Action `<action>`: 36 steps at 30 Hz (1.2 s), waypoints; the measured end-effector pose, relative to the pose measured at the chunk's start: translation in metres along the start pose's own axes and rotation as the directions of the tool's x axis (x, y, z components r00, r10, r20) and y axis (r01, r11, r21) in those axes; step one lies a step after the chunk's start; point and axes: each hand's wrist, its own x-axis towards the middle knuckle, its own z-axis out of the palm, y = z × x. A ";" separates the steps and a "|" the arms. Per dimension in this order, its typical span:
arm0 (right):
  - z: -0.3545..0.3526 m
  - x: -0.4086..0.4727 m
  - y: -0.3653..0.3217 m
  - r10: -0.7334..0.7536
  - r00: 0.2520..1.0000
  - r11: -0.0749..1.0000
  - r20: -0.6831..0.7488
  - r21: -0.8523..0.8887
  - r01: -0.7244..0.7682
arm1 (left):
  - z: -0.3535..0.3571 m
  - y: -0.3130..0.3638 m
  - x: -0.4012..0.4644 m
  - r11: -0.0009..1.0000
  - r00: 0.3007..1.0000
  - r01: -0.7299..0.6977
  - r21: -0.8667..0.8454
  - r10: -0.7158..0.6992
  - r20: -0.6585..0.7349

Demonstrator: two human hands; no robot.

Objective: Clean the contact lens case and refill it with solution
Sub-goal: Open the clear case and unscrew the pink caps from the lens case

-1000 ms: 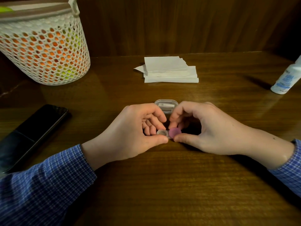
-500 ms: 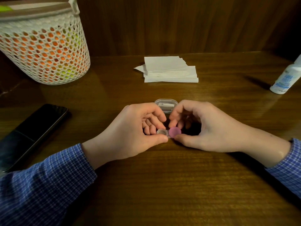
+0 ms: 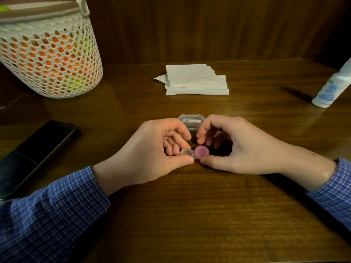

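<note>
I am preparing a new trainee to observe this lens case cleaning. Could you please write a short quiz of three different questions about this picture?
1. True or false: the pink cap is on the part of the lens case nearer the right hand.
2. Multiple choice: where does the white solution bottle stand? A) beside the phone B) at the table's far right C) inside the basket
3. Short answer: what lies flat at the back middle of the table?

Key
1. True; the clear well is on the side of the left hand.
2. B
3. A stack of white paper tissues.
</note>
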 end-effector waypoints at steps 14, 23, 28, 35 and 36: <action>0.002 0.000 0.004 -0.029 1.000 0.999 0.005 -0.033 0.029 | 0.000 0.001 -0.001 1.000 1.000 0.002 -0.008 -0.002 -0.003; 0.002 0.000 0.004 -0.074 0.995 0.997 0.071 -0.015 0.076 | 0.000 0.000 -0.001 1.000 1.000 0.010 -0.023 -0.010 0.003; 0.005 0.000 0.003 -0.089 0.996 0.990 -0.014 -0.107 0.087 | 0.000 0.000 -0.001 1.000 1.000 0.006 -0.024 -0.006 0.003; 0.003 0.000 0.001 -0.159 0.986 0.980 0.037 -0.115 0.163 | 0.000 -0.001 0.000 1.000 1.000 0.008 -0.020 -0.008 0.002; 0.003 0.000 0.002 -0.165 0.985 0.980 0.043 -0.105 0.169 | 0.000 -0.001 0.000 1.000 1.000 0.008 -0.021 -0.008 0.002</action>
